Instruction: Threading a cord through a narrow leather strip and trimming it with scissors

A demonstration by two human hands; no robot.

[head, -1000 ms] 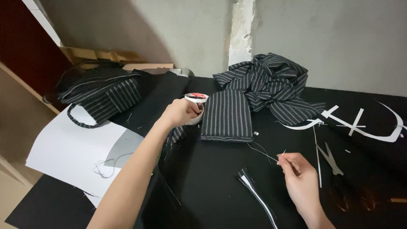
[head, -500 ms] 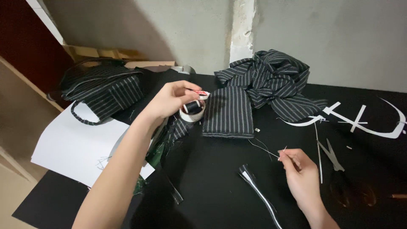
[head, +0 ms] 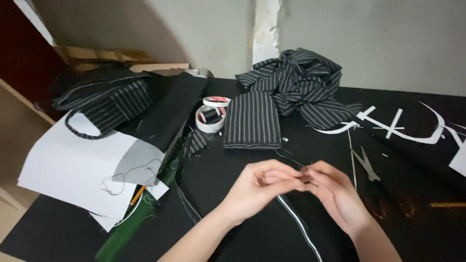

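My left hand (head: 259, 187) and my right hand (head: 335, 194) meet fingertip to fingertip over the black table (head: 233, 213). Both pinch a thin dark thread (head: 287, 158) that trails back toward a folded striped fabric piece (head: 252, 120). What sits between the fingertips is too small to make out. A white tape roll with a black thread spool inside it (head: 209, 119) lies left of the folded piece, apart from both hands. A narrow white strip (head: 302, 229) runs on the table below my hands.
A heap of striped fabric (head: 301, 80) lies at the back. Scissors (head: 367, 166) and white paper cutouts (head: 388, 127) are on the right. On the left are a striped bag (head: 99, 97), white paper sheets (head: 73, 167), a pencil (head: 137, 195) and green fabric (head: 128, 230).
My left hand let go of the tape roll, left it by the folded piece and came back to meet my right hand. My right hand stayed near the table's middle.
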